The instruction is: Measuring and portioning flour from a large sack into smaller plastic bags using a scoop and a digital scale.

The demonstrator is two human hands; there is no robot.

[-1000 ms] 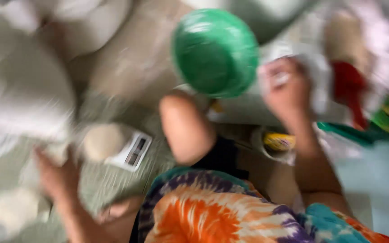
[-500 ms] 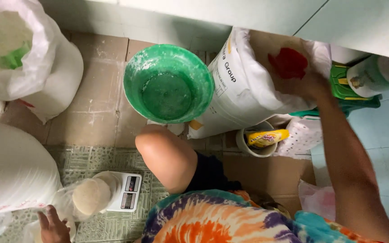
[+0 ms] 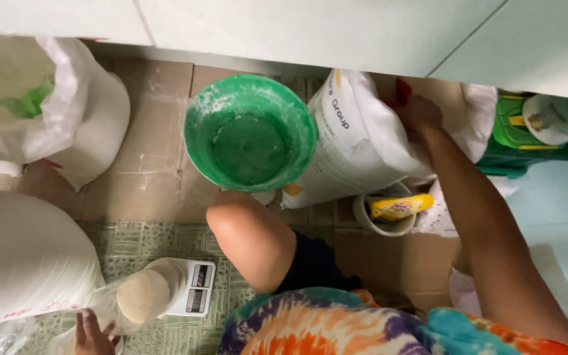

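Head view: left hand (image 3: 92,334) at bottom edge, fingers spread against a clear bag (image 3: 141,297) of pale flour resting on a white scale (image 3: 195,289) on the floor; right hand (image 3: 421,113) reaching into an open white sack (image 3: 356,141) beside a green bowl (image 3: 250,133), grip hidden.

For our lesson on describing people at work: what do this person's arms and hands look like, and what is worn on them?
Both arms are bare. The right hand and left hand wear no gloves, and no rings, watch or bracelet show. A tie-dye top in orange, purple, teal and white is worn, with dark shorts.
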